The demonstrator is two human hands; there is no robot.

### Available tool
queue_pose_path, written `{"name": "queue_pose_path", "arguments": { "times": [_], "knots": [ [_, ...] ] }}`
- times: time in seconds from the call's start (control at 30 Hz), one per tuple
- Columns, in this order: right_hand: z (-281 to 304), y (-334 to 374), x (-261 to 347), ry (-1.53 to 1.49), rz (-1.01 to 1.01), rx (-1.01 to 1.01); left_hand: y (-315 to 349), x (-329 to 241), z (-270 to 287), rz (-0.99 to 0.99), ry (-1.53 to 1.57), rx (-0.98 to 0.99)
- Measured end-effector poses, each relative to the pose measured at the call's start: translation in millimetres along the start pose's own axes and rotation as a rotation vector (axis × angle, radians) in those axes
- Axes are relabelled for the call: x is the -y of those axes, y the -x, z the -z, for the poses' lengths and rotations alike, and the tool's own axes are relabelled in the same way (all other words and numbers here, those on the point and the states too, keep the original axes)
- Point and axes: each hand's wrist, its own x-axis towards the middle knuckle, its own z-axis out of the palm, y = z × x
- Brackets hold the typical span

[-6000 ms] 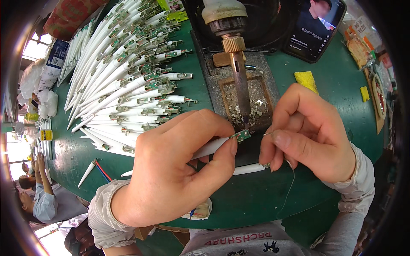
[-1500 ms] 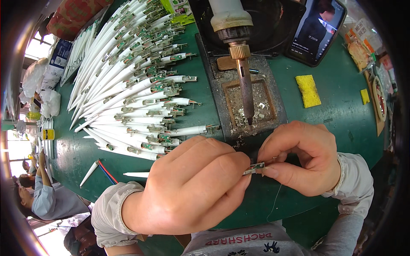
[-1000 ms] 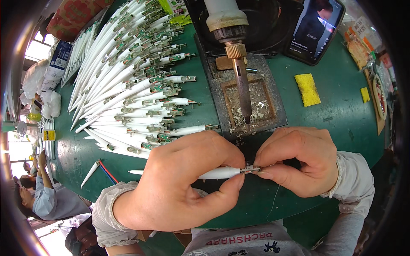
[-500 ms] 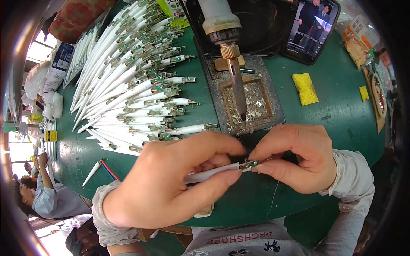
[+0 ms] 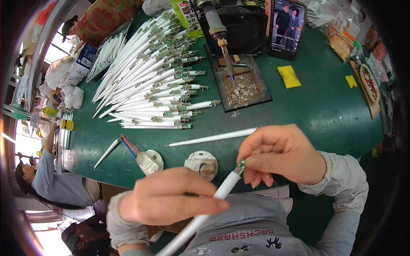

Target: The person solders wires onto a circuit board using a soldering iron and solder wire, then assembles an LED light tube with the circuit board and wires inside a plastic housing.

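My left hand (image 5: pixel 175 198) grips a long white tapered tube (image 5: pixel 183 232) between thumb and fingers, tilted with its thin end toward my body. At the tube's upper end, my right hand (image 5: pixel 284 155) pinches the small green circuit board (image 5: pixel 241 165) that sticks out. The right fingertips partly cover this board. Beyond my hands another white tube (image 5: pixel 209 137) lies on the table. A round white disc (image 5: pixel 203 165) and a round part with red and blue wires (image 5: pixel 149 162) sit close to my left hand.
A fanned pile of white tubes (image 5: pixel 145 77) with green board ends covers the back left. Behind it stands a soldering iron (image 5: pixel 224 42) over a debris-filled tray (image 5: pixel 269 91). A phone (image 5: pixel 287 30) and a yellow sponge (image 5: pixel 289 77) are further right. A co-worker (image 5: pixel 55 181) is at left.
My hands have drawn the tube nearer my body and tilted it from nearly level to steep. My view has shifted, and the disc, wired part and loose tube now show on the table.
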Motion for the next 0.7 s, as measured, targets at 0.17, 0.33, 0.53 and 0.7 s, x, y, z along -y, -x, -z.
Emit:
{"name": "queue_pose_path", "arguments": {
  "times": [0.17, 0.33, 0.53, 0.7],
  "knots": [
    [-19, 4, -27, -0.098, -0.179, 0.07, 42, -6, -47, 0.076, -0.134, -0.463],
    [-14, 12, -53, 0.134, 0.03, -0.085, 62, 0, -60, 0.438, -0.128, -0.893],
    [-6, 19, -69, 0.049, 0.241, -0.244, 48, 10, -67, 0.476, -0.108, -0.831],
    [-8, 18, -71, 0.057, 0.231, -0.233, 47, 17, -70, 0.475, -0.234, -0.744]
  ]
}}
